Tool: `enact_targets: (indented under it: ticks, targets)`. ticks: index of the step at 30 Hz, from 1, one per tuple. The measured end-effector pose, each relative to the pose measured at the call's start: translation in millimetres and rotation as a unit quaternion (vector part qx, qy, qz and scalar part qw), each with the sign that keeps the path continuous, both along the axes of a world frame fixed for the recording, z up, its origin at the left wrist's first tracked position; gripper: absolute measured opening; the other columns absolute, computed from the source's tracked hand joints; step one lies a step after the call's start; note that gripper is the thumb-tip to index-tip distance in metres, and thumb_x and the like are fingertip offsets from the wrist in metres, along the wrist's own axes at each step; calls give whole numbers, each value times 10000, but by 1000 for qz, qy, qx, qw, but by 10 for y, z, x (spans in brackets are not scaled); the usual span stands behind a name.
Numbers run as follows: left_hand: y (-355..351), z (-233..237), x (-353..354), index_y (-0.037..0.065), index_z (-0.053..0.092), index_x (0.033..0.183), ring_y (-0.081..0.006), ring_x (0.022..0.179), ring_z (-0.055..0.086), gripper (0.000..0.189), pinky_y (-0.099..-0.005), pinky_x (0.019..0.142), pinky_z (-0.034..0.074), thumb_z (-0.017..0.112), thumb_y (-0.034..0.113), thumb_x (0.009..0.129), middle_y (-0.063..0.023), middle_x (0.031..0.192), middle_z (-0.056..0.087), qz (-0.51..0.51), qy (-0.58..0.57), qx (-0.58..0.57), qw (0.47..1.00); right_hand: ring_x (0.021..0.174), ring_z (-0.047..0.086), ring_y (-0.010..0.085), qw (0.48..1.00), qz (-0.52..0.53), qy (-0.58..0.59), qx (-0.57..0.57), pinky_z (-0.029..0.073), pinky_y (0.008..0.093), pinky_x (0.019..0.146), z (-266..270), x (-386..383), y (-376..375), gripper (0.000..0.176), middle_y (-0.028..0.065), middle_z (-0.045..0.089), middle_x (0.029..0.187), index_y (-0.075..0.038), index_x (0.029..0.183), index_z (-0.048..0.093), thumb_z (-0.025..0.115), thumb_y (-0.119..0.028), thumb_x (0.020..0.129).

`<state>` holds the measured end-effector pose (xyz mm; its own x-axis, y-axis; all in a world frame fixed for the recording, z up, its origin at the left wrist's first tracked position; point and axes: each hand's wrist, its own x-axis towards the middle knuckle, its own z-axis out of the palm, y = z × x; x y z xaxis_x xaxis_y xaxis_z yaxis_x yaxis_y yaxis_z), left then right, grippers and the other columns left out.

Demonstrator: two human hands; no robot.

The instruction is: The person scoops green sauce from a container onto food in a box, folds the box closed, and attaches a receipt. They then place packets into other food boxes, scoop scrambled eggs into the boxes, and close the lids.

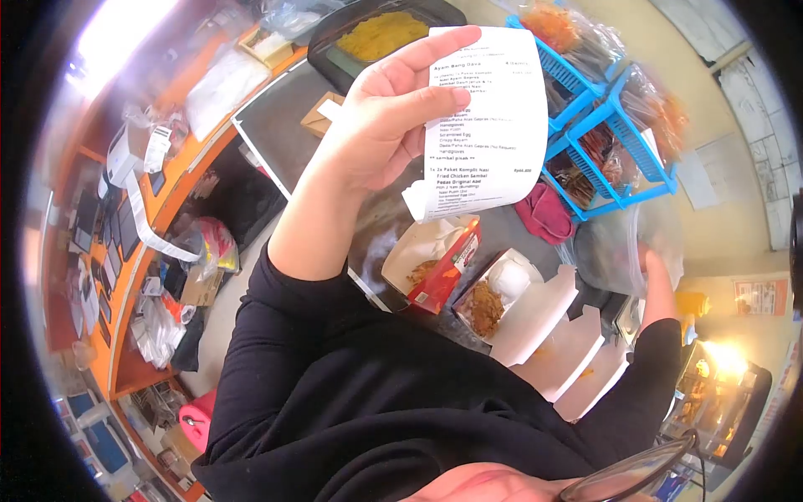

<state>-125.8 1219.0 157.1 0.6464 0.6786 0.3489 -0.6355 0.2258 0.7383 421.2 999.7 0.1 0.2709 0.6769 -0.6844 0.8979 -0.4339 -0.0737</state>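
My left hand [389,117] is raised in front of me and pinches a long printed receipt [489,125], whose lower end curls. Below the receipt stands a red and white food box [439,272], its lid up and brown food inside. Beside it, another open box [485,314] contains a white mound of rice and brown fried food. More open white cartons [565,356] line up toward my right arm. Off to the right, my right hand [657,272] is at a clear plastic tub [615,251]; its fingers are hidden.
Blue plastic baskets [606,142] with bagged goods stand by the wall, a dark red cloth [545,213] below them. At the top is a black tray [452,12] with yellow food. An orange counter [125,293] curves along the left; a lit display case [719,402] glows at right.
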Motion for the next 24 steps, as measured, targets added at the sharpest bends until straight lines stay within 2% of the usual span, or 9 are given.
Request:
enact_targets:
  ticks: [3,4,6,8,11,12,15,21,24]
  targets:
    - [-48,45,46,-5,420,1362,-185,1022,630,554,-295,855,544,569,-38,829,-158,1221,572,1,-6,12,1000,838,636,230,922,-110,-211,305,477,394,761,180,143,26,211,118,686,911,-41,954,653,576,-222,877]
    - [-59,64,52,-5,417,1364,-186,1028,627,556,-298,861,540,567,-37,830,-158,1228,567,-6,-3,15,1000,800,626,201,855,-116,-211,460,475,375,723,360,110,60,223,105,683,892,-37,924,645,529,-227,916]
    - [-84,85,71,-5,411,1368,-188,1041,621,558,-303,874,533,564,-36,832,-158,1242,558,-26,7,18,999,777,600,153,797,-214,-12,565,463,313,718,910,-522,267,252,68,674,854,-49,901,637,502,-256,951]
    - [-128,103,116,-5,404,1374,-191,1060,610,565,-305,887,524,562,-37,832,-157,1256,548,-37,28,23,999,837,571,112,763,-189,200,584,438,276,757,1378,-1515,368,282,36,664,902,-65,942,638,507,-313,960]
    - [-236,123,221,-7,405,1373,-192,1080,600,564,-304,894,519,563,-35,832,-155,1275,534,-29,48,29,998,1005,537,122,742,-18,310,594,413,285,877,1655,-2892,462,399,24,622,1094,-54,1127,602,547,-396,930]
    - [-267,124,256,-9,408,1371,-192,1085,597,562,-303,894,518,564,-34,832,-155,1281,530,-21,52,30,998,1041,536,122,752,60,297,586,415,288,908,1674,-3099,472,418,48,605,1170,-37,1190,570,630,-324,892]
    - [-300,105,296,47,353,1414,-164,986,630,593,-299,750,574,559,-12,861,-128,1211,575,-4,48,47,998,950,584,102,772,12,408,487,466,272,837,1646,-3469,453,334,69,653,1091,-19,1151,612,684,-162,858]
    - [-461,36,261,98,-104,1483,-255,1209,490,829,-396,916,481,481,47,898,-198,1420,349,7,-129,-14,991,809,623,86,729,-115,517,433,501,239,737,1657,-3673,517,209,61,696,926,21,1037,669,661,-113,878]
    - [-540,-34,235,112,-209,1455,-280,1278,412,882,-397,992,408,455,37,878,-197,1459,285,-39,-116,-1,992,824,622,86,739,-127,519,410,501,237,735,1669,-3722,505,219,67,691,930,29,1038,665,664,-118,876]
